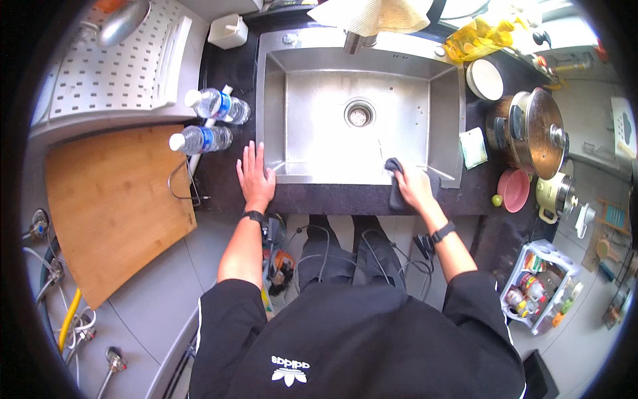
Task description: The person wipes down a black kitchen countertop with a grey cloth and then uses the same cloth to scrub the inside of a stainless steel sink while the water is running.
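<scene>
One dark cloth (397, 201) is bunched in the right grip (416, 186), whose fingers close round it at the sink's (319, 120) near edge, right of the middle; its loose end hangs toward the front edge of the desk (319, 198). The left grip (256, 183) holds nothing: its fingers lie spread, palm down, on the desk, thumb by the sink's near left corner, seemingly as a brace. Wiping that near edge looks to be the step in hand. The next move would call for pressing the cloth flat and drawing it along the edge, with the left grip lifted if the stroke runs to its corner.

Two bottles (207, 139) are near the sink's left edge, and a white tub (228, 31) is by its far left corner. A yellow bag (473, 41) crowds the far right corner; a packet (473, 147) is just beside the right edge, with a pot (537, 133) and a pink bowl (514, 189) farther right. Bottles and packet would most hinder wiping the desk's sides.
</scene>
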A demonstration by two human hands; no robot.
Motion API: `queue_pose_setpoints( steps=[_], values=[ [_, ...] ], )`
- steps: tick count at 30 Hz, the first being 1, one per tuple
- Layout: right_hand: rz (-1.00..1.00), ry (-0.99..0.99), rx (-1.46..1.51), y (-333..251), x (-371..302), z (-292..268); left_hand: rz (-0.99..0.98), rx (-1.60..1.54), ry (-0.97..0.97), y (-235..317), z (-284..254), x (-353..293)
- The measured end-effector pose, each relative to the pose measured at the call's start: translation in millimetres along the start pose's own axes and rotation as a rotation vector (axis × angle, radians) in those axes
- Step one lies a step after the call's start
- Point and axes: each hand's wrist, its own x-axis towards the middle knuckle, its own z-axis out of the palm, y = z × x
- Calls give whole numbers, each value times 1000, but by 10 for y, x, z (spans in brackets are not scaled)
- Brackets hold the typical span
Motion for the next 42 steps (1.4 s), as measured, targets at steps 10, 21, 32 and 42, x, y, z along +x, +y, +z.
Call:
queue_pose_setpoints(
  steps=[10, 21, 32, 42],
  values=[
    [-444, -114, 114, -717, 2184, 185, -29, -52, -33, -43, -43, 84],
    [-654, -291, -270, -352, 3197, 1208, -52, -83, -98, -95, -9, 105],
    [-1079, -304, -280, -984, 2733, 2151, -42, -68, -121, -140, 33, 136],
    [-880, -154, -251, -611, 3347, 1752, -15, -53, -103, -173, 60, 115]
  ],
)
